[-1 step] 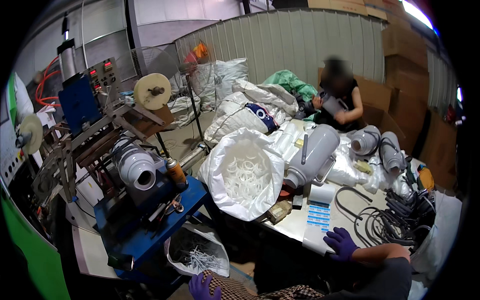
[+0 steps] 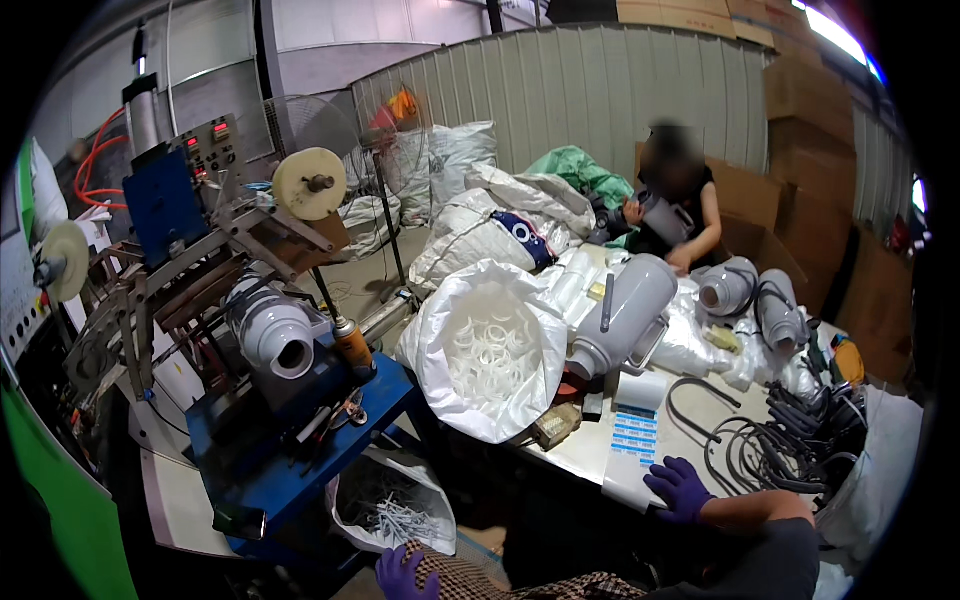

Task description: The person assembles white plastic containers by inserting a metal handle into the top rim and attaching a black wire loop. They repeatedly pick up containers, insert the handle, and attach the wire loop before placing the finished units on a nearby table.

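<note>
My right hand (image 2: 681, 491), in a purple glove, lies with fingers stretched out on the lower right edge of a sheet of blue-and-white labels (image 2: 634, 440). The sheet lies on the white table and hangs a little over its front edge. At the bottom of the view, my left hand (image 2: 404, 575), also purple-gloved, is next to a checkered cloth (image 2: 455, 570); its fingers are apart, and its lower part is cut off. Beyond the labels lies a large grey plastic bottle-shaped housing (image 2: 630, 305) with a handle. Curved dark grey strips (image 2: 745, 450) lie to the right.
A white sack of clear rings (image 2: 490, 350) stands left of the table. On a blue bench (image 2: 235, 440), a machine holds another grey housing (image 2: 275, 335); pliers and a spray can (image 2: 352, 345) are there. Below is a bag of screws (image 2: 400, 515). A co-worker (image 2: 680, 200) sits across.
The co-worker's one hand has moved down toward the table. My hands stay in place; the view shifts slightly.
</note>
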Demonstrator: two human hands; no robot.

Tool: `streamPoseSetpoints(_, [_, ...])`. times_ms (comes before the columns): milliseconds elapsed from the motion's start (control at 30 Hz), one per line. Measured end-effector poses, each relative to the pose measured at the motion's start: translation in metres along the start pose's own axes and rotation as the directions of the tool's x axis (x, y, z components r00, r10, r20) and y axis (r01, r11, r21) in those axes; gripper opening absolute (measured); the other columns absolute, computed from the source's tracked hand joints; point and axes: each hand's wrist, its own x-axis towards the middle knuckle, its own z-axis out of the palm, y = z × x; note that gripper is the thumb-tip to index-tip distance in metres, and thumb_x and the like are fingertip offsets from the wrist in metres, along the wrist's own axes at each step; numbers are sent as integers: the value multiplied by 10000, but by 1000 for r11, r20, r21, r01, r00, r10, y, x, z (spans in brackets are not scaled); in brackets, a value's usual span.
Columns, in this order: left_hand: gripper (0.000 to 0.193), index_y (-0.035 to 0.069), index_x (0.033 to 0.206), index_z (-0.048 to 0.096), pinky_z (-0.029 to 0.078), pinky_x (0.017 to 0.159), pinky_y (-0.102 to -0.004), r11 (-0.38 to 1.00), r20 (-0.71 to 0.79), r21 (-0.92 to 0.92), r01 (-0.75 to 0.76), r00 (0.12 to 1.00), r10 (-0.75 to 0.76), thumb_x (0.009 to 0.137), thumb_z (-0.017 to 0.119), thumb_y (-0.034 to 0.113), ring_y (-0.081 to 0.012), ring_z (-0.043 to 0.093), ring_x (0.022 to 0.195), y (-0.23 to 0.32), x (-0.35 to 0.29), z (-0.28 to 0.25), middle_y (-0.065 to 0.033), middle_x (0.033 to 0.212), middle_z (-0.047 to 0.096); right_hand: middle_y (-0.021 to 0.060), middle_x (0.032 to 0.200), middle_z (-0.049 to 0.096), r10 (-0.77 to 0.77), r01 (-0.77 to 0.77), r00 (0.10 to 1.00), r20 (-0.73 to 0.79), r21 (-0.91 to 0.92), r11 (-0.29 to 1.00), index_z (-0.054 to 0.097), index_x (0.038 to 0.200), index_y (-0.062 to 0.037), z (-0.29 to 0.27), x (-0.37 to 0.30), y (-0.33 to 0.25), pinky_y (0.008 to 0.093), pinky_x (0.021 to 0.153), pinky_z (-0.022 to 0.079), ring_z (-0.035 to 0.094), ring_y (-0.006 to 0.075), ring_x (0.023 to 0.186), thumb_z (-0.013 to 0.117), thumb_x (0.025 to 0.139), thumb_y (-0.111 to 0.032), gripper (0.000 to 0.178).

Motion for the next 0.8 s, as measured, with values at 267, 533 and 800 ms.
streamPoseSetpoints(267, [196,102,916,748,415,1049,-512,984,-183,-176,-24,983,-8,766,791,220,-382,561,1162,-12,-3,8,-119,1152,662,184,1478,506,-24,23,999,-32,-27,999,538,1437,-142,16,1,10,630,1137,303,405,489,1374,752,739,-489,808])
streamPoseSetpoints(533, [138,64,910,741,448,1042,-492,976,-177,-192,100,975,-135,784,767,116,-382,597,1164,-4,-18,-13,-138,1076,692,199,1449,518,15,-15,1000,-17,25,1000,561,1391,-97,3,3,-13,622,1135,312,410,487,1363,759,751,-439,753])
streamPoseSetpoints(800, [83,41,868,707,485,955,-441,987,-281,-113,114,949,-142,792,739,47,-332,639,995,-12,-34,-12,-98,954,695,194,1421,538,-61,62,995,-83,5,998,568,1377,-88,5,6,2,618,1102,345,448,469,1331,768,746,-467,762])
